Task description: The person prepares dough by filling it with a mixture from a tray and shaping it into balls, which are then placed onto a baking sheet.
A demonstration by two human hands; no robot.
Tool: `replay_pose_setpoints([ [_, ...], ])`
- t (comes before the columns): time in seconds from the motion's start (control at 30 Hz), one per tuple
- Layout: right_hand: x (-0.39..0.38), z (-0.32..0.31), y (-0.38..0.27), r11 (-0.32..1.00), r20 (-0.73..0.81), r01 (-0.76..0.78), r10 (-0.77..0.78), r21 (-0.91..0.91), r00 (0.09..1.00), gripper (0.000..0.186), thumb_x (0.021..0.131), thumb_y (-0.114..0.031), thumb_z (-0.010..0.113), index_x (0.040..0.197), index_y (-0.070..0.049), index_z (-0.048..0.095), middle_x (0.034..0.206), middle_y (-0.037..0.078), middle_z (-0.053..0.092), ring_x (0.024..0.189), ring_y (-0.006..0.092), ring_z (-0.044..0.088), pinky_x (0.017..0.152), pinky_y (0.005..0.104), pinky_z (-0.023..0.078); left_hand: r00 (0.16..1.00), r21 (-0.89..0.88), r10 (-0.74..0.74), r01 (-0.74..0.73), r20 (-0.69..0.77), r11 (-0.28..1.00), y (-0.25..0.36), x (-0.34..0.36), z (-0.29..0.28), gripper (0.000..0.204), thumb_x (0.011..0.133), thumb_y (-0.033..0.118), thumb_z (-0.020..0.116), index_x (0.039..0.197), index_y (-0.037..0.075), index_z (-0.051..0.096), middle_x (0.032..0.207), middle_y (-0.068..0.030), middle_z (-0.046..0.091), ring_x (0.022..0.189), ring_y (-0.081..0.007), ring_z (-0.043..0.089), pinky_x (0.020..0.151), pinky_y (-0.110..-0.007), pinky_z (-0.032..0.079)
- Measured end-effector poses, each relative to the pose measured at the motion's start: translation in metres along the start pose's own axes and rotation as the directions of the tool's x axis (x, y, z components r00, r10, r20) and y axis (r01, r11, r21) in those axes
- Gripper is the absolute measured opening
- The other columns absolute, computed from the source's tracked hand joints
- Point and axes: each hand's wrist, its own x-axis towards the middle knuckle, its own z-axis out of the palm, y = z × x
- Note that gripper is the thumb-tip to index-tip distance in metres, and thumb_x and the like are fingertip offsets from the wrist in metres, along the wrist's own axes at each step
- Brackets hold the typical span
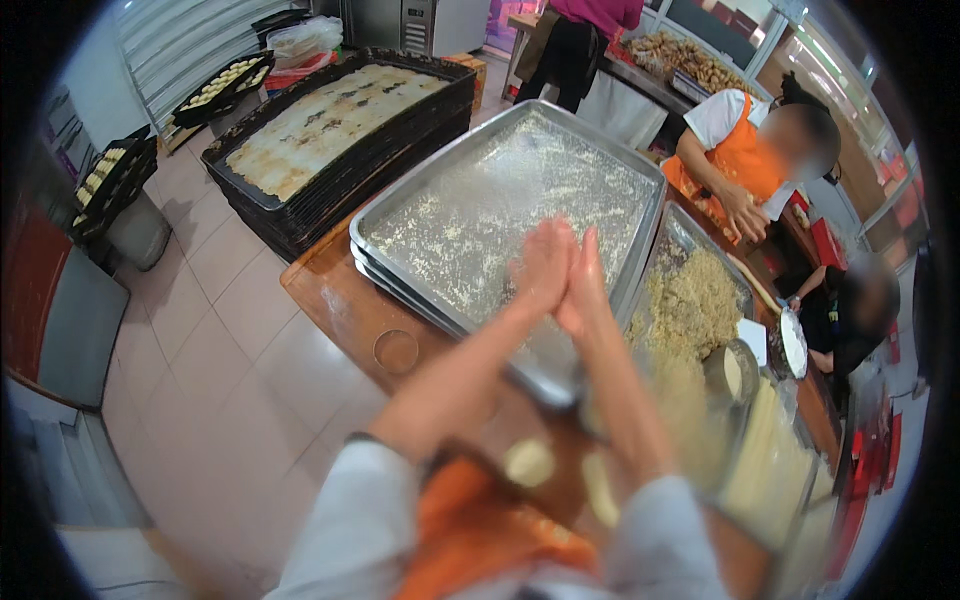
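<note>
Tiled room, wooden counter (330, 290) carrying stacked metal trays; top tray (450, 215) pale-specked, dusting perhaps against sticking. Crumbly yellow mix (700, 300) right of stack, likely kept within reach. Left hand (545, 265) and right hand (588, 285) palm to palm above tray, fingers forward, forearms converging. Grip narrow, flat; anything between palms, cannot tell. Pale dough round (529, 463) on counter between forearms.

Left hand (541, 265), right hand (588, 280): clock's centre, touching, above the tray stack
Tray stack (480, 190): on the table (345, 325), spreading toward 11 o'clock
Pan stack (330, 130): 10 o'clock, beyond the trays
Ring (378, 352): 8 o'clock, on the table
Dough piece (529, 463): 6 o'clock
Crumb mound (695, 300): between 3 and 4
Co-worker (745, 160): 2 o'clock, behind the mound
</note>
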Motion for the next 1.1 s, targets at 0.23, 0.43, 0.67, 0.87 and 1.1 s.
replay_pose_setpoints([
  [0.23,0.011,-0.011,-0.022,0.954,-0.020,0.130,-0.140,-0.269,0.990,0.063,0.090,-0.055,0.015,0.140,-0.016,0.014,0.145,0.007,0.012,0.132,0.0253,0.016,0.107,0.0451,0.016,0.942,0.056,0.306,-0.301,-0.141,0.952,-0.008,-0.025,0.060,0.056,0.092,0.045,0.023,0.131,0.006,0.029,0.128,-0.0185,0.038,0.118,-0.0328,0.037,0.100,-0.044,0.026],
  [0.43,-0.015,0.019,0.019,0.957,0.093,0.129,-0.108,-0.258,0.990,0.070,0.087,-0.060,0.023,0.140,-0.015,0.015,0.145,0.006,0.014,0.131,0.0291,0.017,0.103,0.0548,0.011,0.998,-0.553,-0.009,0.043,0.063,0.832,-0.038,0.036,0.009,0.060,0.091,0.052,0.022,0.129,0.007,0.032,0.124,-0.0111,0.040,0.114,-0.0239,0.040,0.098,-0.037,0.029],
  [0.67,0.003,-0.054,-0.048,0.820,-0.273,0.080,-0.278,-0.567,0.921,0.070,0.085,-0.054,0.042,0.138,-0.013,0.022,0.142,0.010,0.022,0.130,0.0279,0.023,0.104,0.0477,0.015,0.954,-0.466,0.179,-0.047,0.242,0.884,0.016,-0.098,-0.002,0.046,0.092,0.035,0.036,0.124,0.001,0.038,0.129,-0.0145,0.041,0.118,-0.0242,0.040,0.094,-0.034,0.033],
  [0.87,-0.088,-0.093,-0.071,0.589,-0.059,0.187,-0.374,-0.786,0.926,0.045,0.089,-0.031,0.049,0.125,-0.005,0.042,0.123,0.009,0.047,0.111,0.0169,0.046,0.093,0.0299,0.034,0.899,-0.015,0.199,-0.210,0.389,0.978,-0.059,-0.195,-0.041,0.031,0.087,0.016,0.050,0.114,0.001,0.049,0.114,-0.0145,0.053,0.108,-0.0283,0.049,0.091,-0.036,0.038],
  [1.1,-0.191,-0.150,-0.061,0.660,-0.250,0.000,-0.285,-0.751,0.925,0.034,0.090,-0.023,0.047,0.117,-0.002,0.048,0.114,0.008,0.054,0.100,0.0161,0.054,0.084,0.0285,0.041,0.684,0.378,0.413,-0.699,0.602,0.608,-0.072,-0.213,0.009,0.025,0.075,0.008,0.052,0.099,0.001,0.057,0.105,-0.0120,0.054,0.105,-0.0291,0.046,0.086,-0.039,0.038],
])
